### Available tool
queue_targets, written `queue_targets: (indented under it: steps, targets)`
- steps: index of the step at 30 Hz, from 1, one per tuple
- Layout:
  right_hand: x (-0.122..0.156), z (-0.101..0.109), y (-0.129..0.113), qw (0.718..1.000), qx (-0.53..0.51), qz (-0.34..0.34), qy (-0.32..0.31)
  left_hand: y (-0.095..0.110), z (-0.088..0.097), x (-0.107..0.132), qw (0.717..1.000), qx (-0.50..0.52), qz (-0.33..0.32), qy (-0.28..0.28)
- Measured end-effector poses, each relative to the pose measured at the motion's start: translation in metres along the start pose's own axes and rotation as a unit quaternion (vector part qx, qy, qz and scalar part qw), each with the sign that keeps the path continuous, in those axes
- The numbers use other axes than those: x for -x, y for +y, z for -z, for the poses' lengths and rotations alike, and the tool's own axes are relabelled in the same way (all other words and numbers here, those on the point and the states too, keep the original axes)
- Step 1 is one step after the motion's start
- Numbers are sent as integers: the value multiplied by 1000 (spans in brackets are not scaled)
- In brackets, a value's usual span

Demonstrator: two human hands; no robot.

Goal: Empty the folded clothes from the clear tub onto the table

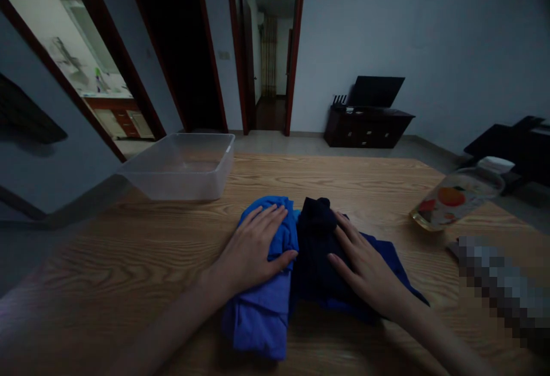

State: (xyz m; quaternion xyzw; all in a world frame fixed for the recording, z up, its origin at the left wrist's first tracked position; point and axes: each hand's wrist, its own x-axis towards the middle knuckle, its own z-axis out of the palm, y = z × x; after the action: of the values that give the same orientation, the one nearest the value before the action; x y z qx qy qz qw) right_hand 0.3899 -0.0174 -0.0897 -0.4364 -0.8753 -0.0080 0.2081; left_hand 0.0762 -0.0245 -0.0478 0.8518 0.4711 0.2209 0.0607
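left hand (253, 244): palm down, fingers spread flat on the blue cloth (262, 301), thumb wrapped over its inner fold; nothing gripped. right hand (365, 267): flat and open on the dark navy cloth (315, 250), just beside the blue cloth. clear plastic bin (183, 167): behind the blue cloth, well apart.

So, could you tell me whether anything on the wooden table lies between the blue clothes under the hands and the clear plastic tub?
Nothing visible does: bare wooden table separates the blue clothes from the clear plastic tub.

One head-worn view looks forward and down across the wooden table (344, 187), close in
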Motion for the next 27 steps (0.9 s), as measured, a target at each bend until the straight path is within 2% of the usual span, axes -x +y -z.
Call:
queue_targets:
  steps: [3,6,9,12,17,27]
  targets:
    - [1,1,3,1000,-27,-14,6,-18,-2,0,999,34,2,11]
    - [4,-1,10,997,-63,-52,-3,-47,-8,6,994,105,13,18]
    - [8,-5,19,991,-99,-94,-12,-76,-20,17,984,170,33,45]
    - [13,-10,26,984,-129,-118,-10,-92,-34,27,975,199,62,76]
    - [18,-17,28,982,-141,-126,22,-95,-45,34,969,220,66,91]
    - [20,-17,28,983,-134,-117,38,-92,-41,33,969,204,89,106]
